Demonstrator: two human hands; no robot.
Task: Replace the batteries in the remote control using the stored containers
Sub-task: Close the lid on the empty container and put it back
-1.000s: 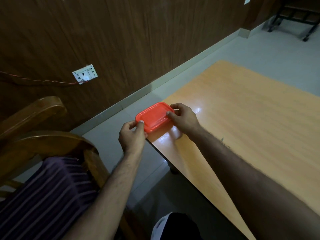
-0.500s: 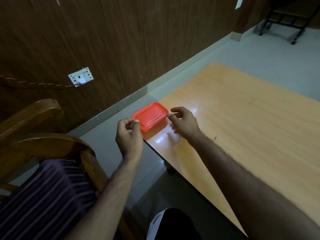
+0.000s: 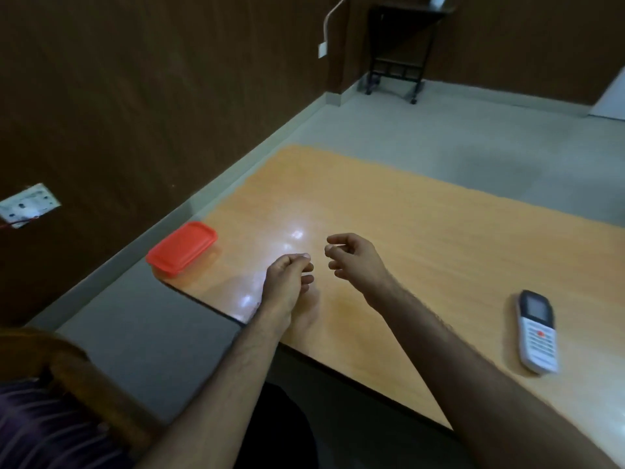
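Note:
A flat red container (image 3: 182,247) with its lid on sits at the near left corner of the orange table (image 3: 422,238). A white remote control (image 3: 537,330) with a dark screen lies face up near the table's front edge at the right. My left hand (image 3: 287,282) hovers over the table to the right of the container, fingers loosely curled, holding nothing. My right hand (image 3: 355,262) hangs beside it, fingers also loosely curled and empty. Both hands are well clear of the container and the remote.
A wooden chair (image 3: 77,374) with a striped cloth stands at the lower left. A dark wood wall carries a white socket plate (image 3: 28,204). A black wheeled stand (image 3: 399,52) is at the far back on the grey floor.
Both hands let go of the red container, left it at the table corner and moved right toward the table's middle. The view swung right, bringing the remote into sight.

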